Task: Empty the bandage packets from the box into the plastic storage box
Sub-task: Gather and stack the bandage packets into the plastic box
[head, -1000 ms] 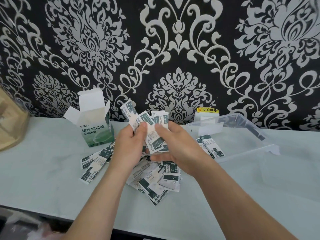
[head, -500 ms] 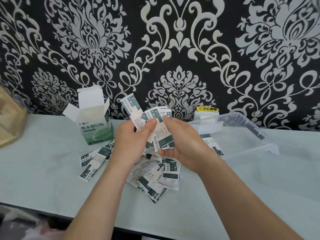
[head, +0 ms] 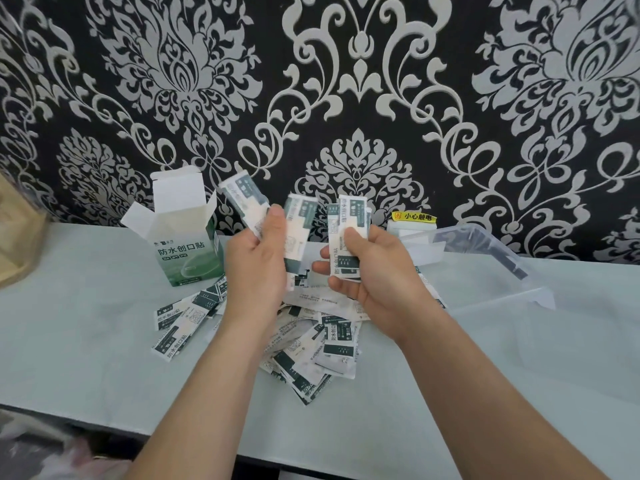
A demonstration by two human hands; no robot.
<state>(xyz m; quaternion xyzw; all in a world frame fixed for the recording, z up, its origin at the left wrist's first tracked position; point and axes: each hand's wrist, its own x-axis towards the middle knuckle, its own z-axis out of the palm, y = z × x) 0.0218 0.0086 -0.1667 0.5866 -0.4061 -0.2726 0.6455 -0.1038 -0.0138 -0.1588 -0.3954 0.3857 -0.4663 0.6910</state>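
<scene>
The green and white bandage box (head: 188,252) stands upright at the back left of the table with its top flaps open. My left hand (head: 256,268) grips a fan of white and dark green bandage packets (head: 294,237). To its right, my right hand (head: 377,271) holds a second small stack of packets (head: 349,230), apart from the left bunch. Both hands are raised above a loose pile of packets (head: 311,344) on the table. The clear plastic storage box (head: 491,258) sits at the right, with a few packets inside, partly hidden by my right hand.
A pale green table (head: 86,341) stands against black and silver patterned wallpaper. More packets (head: 183,317) lie left of the pile. A wooden object (head: 17,237) sits at the far left. A yellow warning sticker (head: 414,217) is on the wall behind the storage box.
The one bunch of packets held by both hands has split into two stacks. The hands have drawn slightly apart and risen.
</scene>
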